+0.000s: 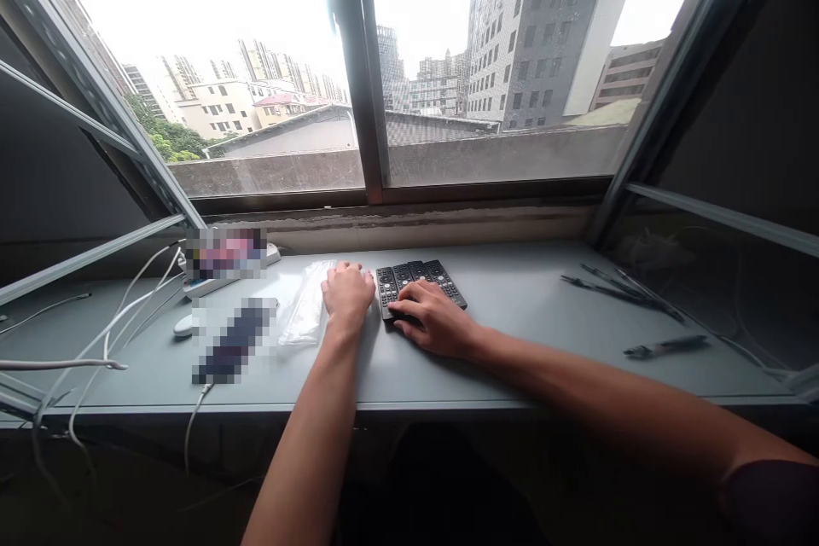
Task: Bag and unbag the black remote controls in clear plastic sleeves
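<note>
Several black remote controls lie side by side on the grey table, in front of the window. My right hand rests over their near part, its fingers spread across the lower ends and partly hiding them. To the left, my left hand lies at the right edge of a clear plastic bag, with its fingers bent and pointing toward the window. Whether anything is under the left fingers is hidden.
A white power strip with cables stands at the back left. Near it lie a white mouse-like object and a blurred-out dark item with a cable. Black cables or straps and a dark slim object lie at right.
</note>
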### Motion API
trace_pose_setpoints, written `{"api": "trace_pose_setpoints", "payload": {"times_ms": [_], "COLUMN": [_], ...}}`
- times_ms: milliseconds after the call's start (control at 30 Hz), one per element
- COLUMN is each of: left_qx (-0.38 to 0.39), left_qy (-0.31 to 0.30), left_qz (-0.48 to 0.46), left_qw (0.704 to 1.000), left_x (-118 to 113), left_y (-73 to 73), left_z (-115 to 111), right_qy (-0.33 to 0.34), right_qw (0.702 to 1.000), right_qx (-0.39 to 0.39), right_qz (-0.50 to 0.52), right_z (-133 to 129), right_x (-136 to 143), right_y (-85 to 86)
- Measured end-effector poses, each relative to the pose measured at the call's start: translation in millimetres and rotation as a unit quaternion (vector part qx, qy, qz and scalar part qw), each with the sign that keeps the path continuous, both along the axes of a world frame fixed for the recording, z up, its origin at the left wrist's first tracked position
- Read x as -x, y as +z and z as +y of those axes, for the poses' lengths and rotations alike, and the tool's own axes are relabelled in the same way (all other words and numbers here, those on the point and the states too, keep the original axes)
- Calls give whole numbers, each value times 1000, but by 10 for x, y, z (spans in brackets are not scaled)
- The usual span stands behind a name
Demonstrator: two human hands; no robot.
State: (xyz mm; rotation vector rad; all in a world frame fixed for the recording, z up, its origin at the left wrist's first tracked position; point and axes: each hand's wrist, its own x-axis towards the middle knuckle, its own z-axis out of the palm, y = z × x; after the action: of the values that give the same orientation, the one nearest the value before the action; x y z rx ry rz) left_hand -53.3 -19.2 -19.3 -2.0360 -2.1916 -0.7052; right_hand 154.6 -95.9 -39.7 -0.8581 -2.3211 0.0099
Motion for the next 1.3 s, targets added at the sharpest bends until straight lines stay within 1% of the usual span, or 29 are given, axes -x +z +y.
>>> {"api": "trace_pose_setpoints", "payload": {"times_ms": [33,100,200,300,367,400,433,467,533,567,600,633,667,733,800,867,933,1000,1100,1167,1300], "left_qx": [10,42,60,32,18,19,27,35,53,61,72,84,92,94,78,52,34,32,53,83,141], "left_qy": [17,31,16,-5,-18,-26,-34,-46,-82,-105,-128,-148,-165,-190,-213,-226,-225,-217,-211,-211,-233], "left_qz": [3,3,-20,-87,-176,-236,-305,-377,-503,-548,-581,-602,-615,-623,-618,-620,-639,-668,-697,-699,-679], "left_qw": [1000,999,998,996,984,971,951,924,859,828,801,780,766,753,753,749,735,711,683,679,682], "left_x": [18,56,98,109,102,95,86,75,45,25,1,-26,-56,-120,-178,-220,-245,-254,-248,-242,-243], "left_y": [-3,-10,-17,-18,-13,-7,0,10,36,51,65,77,85,87,70,48,38,50,96,123,130], "left_z": [-1,-3,5,58,119,149,176,194,200,187,166,139,111,62,36,35,44,48,35,19,-7], "right_qy": [1,5,10,14,18,19,21,23,32,44,60,77,92,108,115,134,154,154,144,144,137], "right_qw": [1000,1000,1000,999,998,997,996,994,982,968,945,913,874,789,721,669,632,615,610,607,608], "right_qx": [2,3,6,16,22,25,32,44,95,140,196,259,322,428,499,552,592,621,650,653,625], "right_qz": [3,8,13,27,50,64,82,102,163,205,254,304,353,427,467,480,475,460,430,429,469], "right_z": [-9,-25,-35,-26,-21,-22,-26,-34,-57,-69,-80,-87,-90,-84,-72,-64,-67,-78,-96,-102,-103], "right_x": [1,4,7,6,5,6,8,12,27,38,51,66,80,106,121,120,104,82,64,69,85], "right_y": [2,-1,-17,-29,-24,-16,-4,12,46,63,77,88,96,107,119,136,157,171,171,165,184]}}
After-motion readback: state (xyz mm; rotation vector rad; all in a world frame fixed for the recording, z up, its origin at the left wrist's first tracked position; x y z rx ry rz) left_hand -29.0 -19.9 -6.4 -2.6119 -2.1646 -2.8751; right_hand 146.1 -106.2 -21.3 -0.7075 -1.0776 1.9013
